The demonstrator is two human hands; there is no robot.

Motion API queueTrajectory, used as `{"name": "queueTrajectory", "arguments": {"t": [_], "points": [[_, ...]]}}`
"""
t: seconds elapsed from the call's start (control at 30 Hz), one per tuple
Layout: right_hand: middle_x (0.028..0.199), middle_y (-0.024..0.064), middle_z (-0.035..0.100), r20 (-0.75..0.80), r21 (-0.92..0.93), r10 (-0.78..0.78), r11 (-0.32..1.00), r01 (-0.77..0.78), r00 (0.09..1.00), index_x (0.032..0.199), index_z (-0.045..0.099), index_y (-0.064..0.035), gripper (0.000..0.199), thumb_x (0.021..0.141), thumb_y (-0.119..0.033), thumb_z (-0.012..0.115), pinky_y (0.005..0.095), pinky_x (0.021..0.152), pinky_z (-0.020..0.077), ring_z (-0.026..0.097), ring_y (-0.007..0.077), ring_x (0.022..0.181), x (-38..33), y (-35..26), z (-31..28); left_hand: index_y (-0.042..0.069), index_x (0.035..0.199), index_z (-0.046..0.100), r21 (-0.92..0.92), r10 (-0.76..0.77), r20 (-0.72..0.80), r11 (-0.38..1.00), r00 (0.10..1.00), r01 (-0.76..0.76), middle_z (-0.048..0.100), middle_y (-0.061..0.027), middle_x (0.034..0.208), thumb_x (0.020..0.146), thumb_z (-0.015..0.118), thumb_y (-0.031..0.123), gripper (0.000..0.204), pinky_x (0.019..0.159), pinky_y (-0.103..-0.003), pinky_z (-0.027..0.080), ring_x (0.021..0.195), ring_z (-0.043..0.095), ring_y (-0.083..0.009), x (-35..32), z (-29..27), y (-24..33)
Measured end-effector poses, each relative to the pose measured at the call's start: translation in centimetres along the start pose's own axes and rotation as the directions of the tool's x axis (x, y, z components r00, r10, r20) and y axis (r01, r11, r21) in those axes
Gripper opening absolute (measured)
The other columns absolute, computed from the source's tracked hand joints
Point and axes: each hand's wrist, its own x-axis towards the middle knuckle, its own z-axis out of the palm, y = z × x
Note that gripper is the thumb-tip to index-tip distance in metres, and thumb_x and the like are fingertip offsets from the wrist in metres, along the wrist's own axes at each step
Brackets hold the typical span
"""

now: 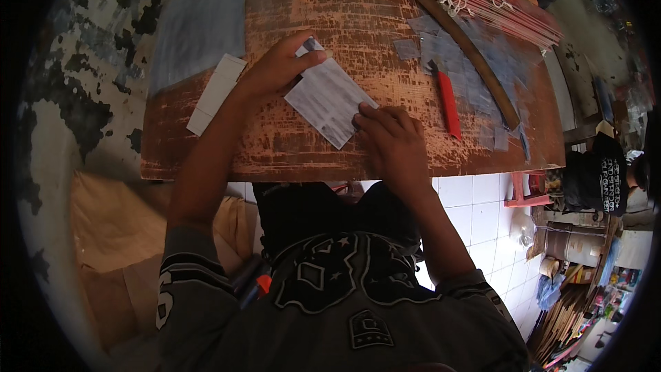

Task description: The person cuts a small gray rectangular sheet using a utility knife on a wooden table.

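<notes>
A grey, streaked rectangular card with pale edges lies aslant at the middle of the worn wooden table. My left hand is closed on its far end, the thumb on top and the other fingers partly hidden. At the card's near right edge, the bent fingers of my right hand press against it. Beside my left forearm lies a pale folded strip. To the right of the card is a red-handled cutter with a dark tip.
A large grey sheet covers the table's far left. Several small grey pieces are scattered on the right under a long dark strip. Behind them sits a stack of reddish items with white cords. Brown paper stands at lower left.
</notes>
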Motion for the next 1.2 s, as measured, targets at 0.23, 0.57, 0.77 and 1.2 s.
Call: {"name": "queueTrajectory", "arguments": {"t": [0.23,0.57,0.77,1.2], "points": [[0.128,-0.002,0.068,-0.027,-0.03,-0.011,1.0,0.01,1.0,0.115,0.071,-0.0119,0.033,0.083,-0.012,0.071,0.0397,0.092,0.0432,0.06,0.0212,0.115,0.1,-0.3,0.3,0.002,0.111,0.067,0.517,0.275,0.054,0.815,0.96,-0.262,0.066,-0.0055,0.086,0.099,0.067,0.036,0.036,0.063,-0.033,0.049,0.073,0.063,-0.0123,0.9,-1.3,1.2],[0.127,-0.0012,0.068,-0.032,-0.044,-0.045,0.998,0.044,0.998,0.116,0.071,-0.0111,0.036,0.08,-0.009,0.069,0.0397,0.092,0.0428,0.06,0.0212,0.114,0.2,0.0,0.5,0.002,0.081,0.068,0.715,0.265,0.045,0.665,0.963,-0.216,0.058,-0.0061,0.065,0.101,0.063,0.04,0.043,0.059,-0.036,0.044,0.058,0.052,-0.0155,2.2,-0.1,2.7],[0.127,-0.0008,0.068,-0.031,-0.052,-0.033,0.998,0.031,0.999,0.116,0.071,-0.0112,0.036,0.08,-0.008,0.068,0.0401,0.092,0.0428,0.06,0.022,0.114,0.1,0.1,0.6,0.002,0.069,0.061,0.858,0.306,0.125,0.444,0.944,-0.257,0.06,-0.0154,0.067,0.103,0.054,0.046,0.056,0.064,-0.046,0.048,0.059,0.057,-0.0306,3.3,2.9,2.9],[0.126,-0.0015,0.068,-0.028,-0.078,-0.008,0.997,0.006,1.0,0.114,0.072,-0.01,0.033,0.081,-0.009,0.069,0.0396,0.092,0.0437,0.06,0.0217,0.113,0.2,-0.3,0.9,0.006,0.075,0.069,0.886,0.585,0.112,0.308,0.803,-0.348,0.067,-0.0142,0.072,0.102,0.055,0.032,0.041,0.077,-0.048,0.051,0.072,0.065,-0.0352,3.2,5.2,-0.9]]}}
